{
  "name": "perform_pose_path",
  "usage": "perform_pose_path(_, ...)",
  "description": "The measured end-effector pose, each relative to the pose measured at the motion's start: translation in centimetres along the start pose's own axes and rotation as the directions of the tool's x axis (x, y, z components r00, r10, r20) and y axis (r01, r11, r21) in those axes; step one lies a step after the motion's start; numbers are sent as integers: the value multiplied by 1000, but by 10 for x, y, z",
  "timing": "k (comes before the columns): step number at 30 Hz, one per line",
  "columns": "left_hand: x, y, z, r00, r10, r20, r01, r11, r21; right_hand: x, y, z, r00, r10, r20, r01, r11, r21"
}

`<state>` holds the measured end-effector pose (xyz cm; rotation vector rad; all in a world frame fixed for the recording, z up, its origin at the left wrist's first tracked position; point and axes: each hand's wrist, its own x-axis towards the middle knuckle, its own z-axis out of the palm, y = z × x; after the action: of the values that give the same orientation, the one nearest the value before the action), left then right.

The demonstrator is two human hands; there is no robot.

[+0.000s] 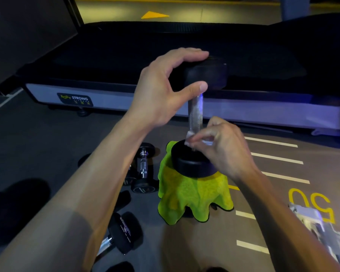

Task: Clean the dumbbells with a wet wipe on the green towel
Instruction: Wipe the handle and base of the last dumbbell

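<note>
1. A dumbbell [196, 118] stood upright on its lower head on the green towel [192, 195], which was draped over some low support hidden beneath it.
2. The left hand [165, 91] steadied the dumbbell from above the towel: fingers curled over the top of the upper black head, thumb pressed against its near side, so it held that head in a clamp.
3. The right hand [218, 142] pinched a crumpled wet wipe [192, 137] between thumb and fingertips, touching the bottom of the metal handle just above the lower head.
4. The step in hand seemed to be wiping the handle, at its lowest part.
5. Next, the wipe would probably need to travel up or around the shaft while the left hand kept the weight from tipping off the towel; that balance looked precarious.
6. Left of the towel, other dumbbells [143, 169] lay on the floor, one more [120, 232] nearer the camera.
7. Beyond the towel stood a treadmill [126, 95].
</note>
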<state>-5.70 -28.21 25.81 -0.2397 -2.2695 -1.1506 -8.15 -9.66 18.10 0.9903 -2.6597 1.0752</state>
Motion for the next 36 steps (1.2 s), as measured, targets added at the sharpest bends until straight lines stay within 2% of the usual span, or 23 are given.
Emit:
perform_pose_path(3, 0, 0, -1, 1000, 10, 5, -10, 1000, 10, 16, -8, -2, 984, -44, -171, 43, 999, -12)
perform_pose_path(7, 0, 0, -3, 1000, 4, 3, -4, 1000, 8, 3, -8, 13, 979, -66, -193, 68, 998, 4)
perform_pose_path(11, -3, -2, -3, 1000, 7, -13, -7, 1000, 15, -21, 4, 23, 985, 6, -174, 23, 987, 161)
perform_pose_path(14, -3, -1, -1, 1000, 7, -8, -7, 1000, -1, -13, -2, 20, 955, 33, -295, 21, 984, 176)
perform_pose_path(17, -3, 0, -2, 1000, 8, -16, -8, 1000, -4, 1, -8, 20, 912, 134, -389, -24, 961, 276)
perform_pose_path(19, -4, -1, -2, 1000, 2, -16, -2, 1000, -10, 8, -11, 19, 908, 207, -363, -62, 926, 372)
perform_pose_path(21, -3, -3, -4, 1000, -5, -14, 5, 1000, -16, 12, -17, 19, 923, 234, -307, -101, 914, 393)
perform_pose_path(25, -4, -8, -6, 999, -25, -21, 25, 1000, -17, 9, -20, 26, 951, 231, -206, -118, 885, 450)
perform_pose_path(28, -7, -11, -12, 999, -34, -11, 33, 999, -27, 17, -17, 31, 972, 226, -72, -171, 878, 448)
perform_pose_path(31, -18, -21, -20, 999, -33, 12, 34, 994, -102, 28, -15, 34, 974, 228, -18, -189, 845, 500)
perform_pose_path(32, -24, -28, -21, 996, -86, -23, 81, 984, -158, 30, -14, 35, 974, 228, -10, -190, 833, 520)
perform_pose_path(34, -39, -42, -18, 947, -299, -119, 261, 929, -262, 32, -13, 36, 973, 231, 0, -194, 821, 536)
perform_pose_path(35, -47, -47, -14, 903, -414, -112, 368, 882, -293, 34, -13, 36, 974, 228, -1, -192, 821, 538)
perform_pose_path(36, -54, -51, -8, 862, -506, -35, 470, 823, -318, 36, -14, 37, 973, 230, -1, -192, 818, 542)
